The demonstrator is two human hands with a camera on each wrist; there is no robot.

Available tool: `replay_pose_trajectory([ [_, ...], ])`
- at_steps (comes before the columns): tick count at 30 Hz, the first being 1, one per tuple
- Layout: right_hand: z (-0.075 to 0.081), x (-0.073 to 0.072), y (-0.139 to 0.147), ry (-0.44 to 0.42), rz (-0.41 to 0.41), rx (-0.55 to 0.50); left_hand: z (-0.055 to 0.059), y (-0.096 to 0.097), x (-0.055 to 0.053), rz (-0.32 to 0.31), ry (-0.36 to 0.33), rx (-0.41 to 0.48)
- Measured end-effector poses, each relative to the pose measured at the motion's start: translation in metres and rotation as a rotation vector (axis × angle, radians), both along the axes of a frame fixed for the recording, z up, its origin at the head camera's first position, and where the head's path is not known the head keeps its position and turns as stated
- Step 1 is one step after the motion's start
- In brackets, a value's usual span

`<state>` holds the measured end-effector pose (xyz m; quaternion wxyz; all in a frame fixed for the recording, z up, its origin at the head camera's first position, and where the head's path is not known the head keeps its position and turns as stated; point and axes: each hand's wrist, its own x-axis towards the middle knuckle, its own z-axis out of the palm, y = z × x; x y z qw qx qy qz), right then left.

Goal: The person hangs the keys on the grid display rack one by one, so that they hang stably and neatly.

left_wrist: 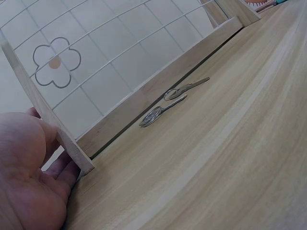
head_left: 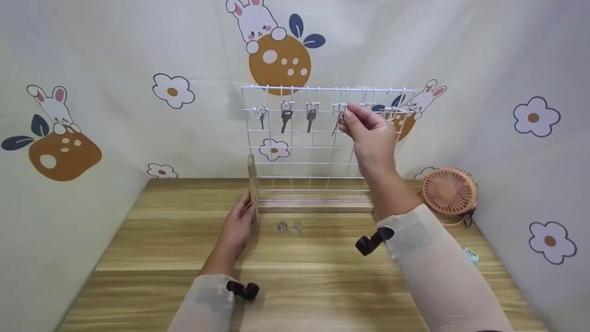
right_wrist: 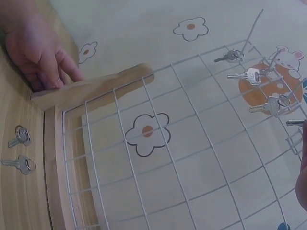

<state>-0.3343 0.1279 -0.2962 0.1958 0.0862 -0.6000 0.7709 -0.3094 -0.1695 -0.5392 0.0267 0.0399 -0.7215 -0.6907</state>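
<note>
A white wire grid rack stands on the table in a wooden base. Three keys, one of them this key, hang by rings from hooks along its upper part. My right hand pinches another key near a hook, right of the hanging ones; its ring is hidden by the fingers. Low on the left, my left hand holds the rack's wooden side post between thumb and fingers. Two keys with rings lie in front of the base, one nearer the left hand, the other key beside it.
An orange fan stands at the table's back right. A small blue-green packet lies near the right edge. Printed cloth walls with rabbits and flowers enclose the wooden table.
</note>
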Motion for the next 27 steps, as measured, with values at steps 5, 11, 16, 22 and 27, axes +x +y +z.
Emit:
replay_pose_trajectory([
  [5, -0.015, -0.002, -0.003, -0.016, -0.003, -0.013, 0.000, 0.000, 0.000, 0.007, -0.005, 0.000],
  [11, -0.057, -0.001, -0.017, -0.079, 0.020, -0.040, 0.001, 0.000, 0.001, 0.002, 0.000, 0.004],
  [16, -0.102, 0.004, -0.031, -0.132, 0.068, -0.034, 0.001, 0.001, 0.001, -0.011, -0.005, 0.017],
  [22, -0.153, 0.003, -0.045, -0.228, 0.128, 0.015, 0.002, 0.001, 0.000, -0.003, -0.005, 0.034],
  [27, -0.185, 0.002, -0.051, -0.347, 0.155, 0.094, 0.001, 0.000, 0.000, 0.003, 0.001, 0.015],
])
